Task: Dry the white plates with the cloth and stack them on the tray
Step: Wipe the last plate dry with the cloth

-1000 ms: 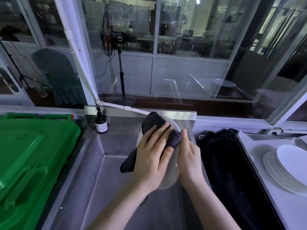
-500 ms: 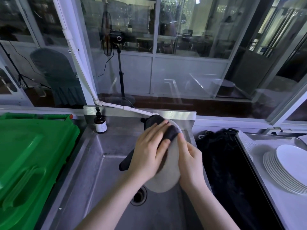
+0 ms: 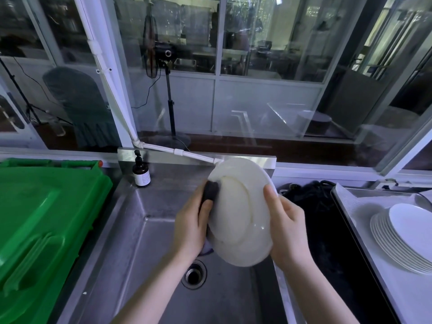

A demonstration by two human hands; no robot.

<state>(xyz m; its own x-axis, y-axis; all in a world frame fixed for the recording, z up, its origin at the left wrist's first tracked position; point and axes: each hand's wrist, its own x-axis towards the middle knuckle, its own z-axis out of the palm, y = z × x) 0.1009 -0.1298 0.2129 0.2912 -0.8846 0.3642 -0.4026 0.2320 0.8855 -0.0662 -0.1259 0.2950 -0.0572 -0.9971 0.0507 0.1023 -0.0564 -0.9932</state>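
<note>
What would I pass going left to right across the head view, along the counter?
Green bin → bottle → left hand gripping the cloth → plate → right hand holding its edge → black pile → tray → plate stack.

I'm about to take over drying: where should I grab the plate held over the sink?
Probably by its upper rim, from above. The plate is held tilted on edge; the left hand with the cloth covers its left rim and the right hand grips its right rim, leaving the top free.
</note>
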